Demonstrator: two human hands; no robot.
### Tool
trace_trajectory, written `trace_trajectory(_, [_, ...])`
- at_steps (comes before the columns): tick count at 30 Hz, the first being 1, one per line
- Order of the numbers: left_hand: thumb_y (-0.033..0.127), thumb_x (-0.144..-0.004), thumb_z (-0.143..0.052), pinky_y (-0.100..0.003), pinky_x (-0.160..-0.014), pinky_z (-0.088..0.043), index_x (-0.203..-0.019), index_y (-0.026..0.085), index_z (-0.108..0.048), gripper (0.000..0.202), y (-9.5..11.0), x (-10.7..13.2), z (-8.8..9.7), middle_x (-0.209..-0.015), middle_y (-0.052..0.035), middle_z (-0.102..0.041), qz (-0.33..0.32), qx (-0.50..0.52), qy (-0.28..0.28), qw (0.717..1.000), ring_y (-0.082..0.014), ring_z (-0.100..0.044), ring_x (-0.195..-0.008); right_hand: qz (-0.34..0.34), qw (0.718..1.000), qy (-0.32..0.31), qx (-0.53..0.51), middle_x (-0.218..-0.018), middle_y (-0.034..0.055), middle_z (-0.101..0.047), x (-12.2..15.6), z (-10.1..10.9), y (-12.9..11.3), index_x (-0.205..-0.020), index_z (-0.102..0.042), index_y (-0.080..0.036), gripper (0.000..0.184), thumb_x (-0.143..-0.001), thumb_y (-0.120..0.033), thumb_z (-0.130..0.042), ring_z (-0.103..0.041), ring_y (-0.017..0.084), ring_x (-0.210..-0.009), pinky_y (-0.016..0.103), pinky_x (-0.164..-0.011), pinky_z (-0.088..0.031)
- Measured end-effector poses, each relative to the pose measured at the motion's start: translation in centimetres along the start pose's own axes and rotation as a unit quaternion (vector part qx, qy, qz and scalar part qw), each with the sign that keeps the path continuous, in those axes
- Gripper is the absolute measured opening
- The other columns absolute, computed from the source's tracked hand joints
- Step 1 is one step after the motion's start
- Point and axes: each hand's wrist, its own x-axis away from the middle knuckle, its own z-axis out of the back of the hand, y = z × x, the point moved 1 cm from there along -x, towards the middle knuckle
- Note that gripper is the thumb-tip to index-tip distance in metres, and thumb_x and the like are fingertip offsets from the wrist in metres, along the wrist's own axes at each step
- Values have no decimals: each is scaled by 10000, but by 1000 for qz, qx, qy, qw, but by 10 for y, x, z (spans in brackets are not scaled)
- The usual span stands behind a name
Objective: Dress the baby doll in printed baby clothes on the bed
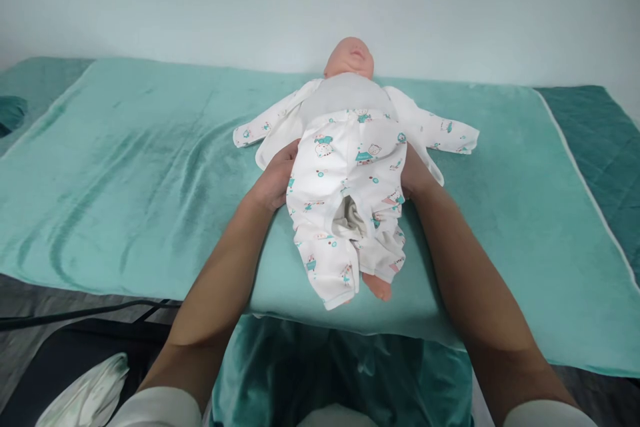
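Note:
A baby doll [350,57] lies on its back on the green padded mat, its head toward the wall. White baby pants [345,153] with a teal cartoon print cover its body from the belly down, with an open crotch showing grey cloth inside. One bare foot [377,287] sticks out of a leg. My left hand [281,177] grips the pants at their left side, fingers partly tucked behind the fabric. At the opposite side my right hand [415,172] holds the pants' edge, its fingers mostly hidden. A matching white jacket [425,127] lies spread open beneath the doll, sleeves outstretched.
The green mat [125,167] covers the table and hangs toward me at the front. A pale wall [200,7] rises behind it. Darker quilted cloth [590,140] shows at the right. Light cloth [90,393] rests on a black surface at the lower left.

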Motion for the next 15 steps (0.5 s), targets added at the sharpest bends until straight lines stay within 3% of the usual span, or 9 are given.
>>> trace_trajectory(9, [329, -696, -845, -468, -882, -650, -1023, 216, -769, 354, -12, -4, 9, -934, -45, -799, 16, 0, -7, 1000, -346, -745, -1066, -36, 998, 22, -44, -1287, 110, -721, 4, -2, -4, -1153, -684, -232, 629, -729, -691, -757, -552, 311, -1359, 440, -1196, -438])
trace_trajectory(15, [343, -683, -849, -416, -933, -606, -960, 215, -749, 321, -4, 1, 4, -982, -31, -776, -32, -19, 22, 999, -305, -710, -1115, -76, 990, 34, -114, -1209, 104, -752, 5, -8, -6, -1136, -680, -239, 544, -781, -648, -732, -582, 322, -1326, 500, -1141, -493])
